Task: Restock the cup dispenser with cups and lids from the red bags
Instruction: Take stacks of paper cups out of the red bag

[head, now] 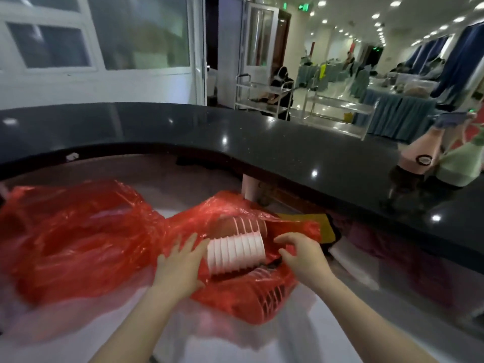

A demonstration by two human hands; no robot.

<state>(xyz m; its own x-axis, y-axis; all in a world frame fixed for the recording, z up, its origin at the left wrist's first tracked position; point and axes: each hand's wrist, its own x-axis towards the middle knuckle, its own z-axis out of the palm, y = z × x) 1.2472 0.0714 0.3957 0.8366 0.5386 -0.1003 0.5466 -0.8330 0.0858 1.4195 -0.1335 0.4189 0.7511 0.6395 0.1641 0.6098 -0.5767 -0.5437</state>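
1. Both our hands are at the open red bag point(225, 297): our left hand point(180, 263) lies spread, fingers straight, against the stack of white cups point(235, 255); our right hand point(301, 254) curls over the bag's edge by the rims, grip unclear.
2. That stack lies on its side in the bag's mouth, more cups beneath.
3. We judge the nested stack could split or snag the loose plastic if lifted from one end.
4. A second red bag point(73, 239) lies left; the black counter point(288, 148) curves beyond.

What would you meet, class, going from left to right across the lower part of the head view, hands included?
Left red bag → left hand → stack of white cups → right hand
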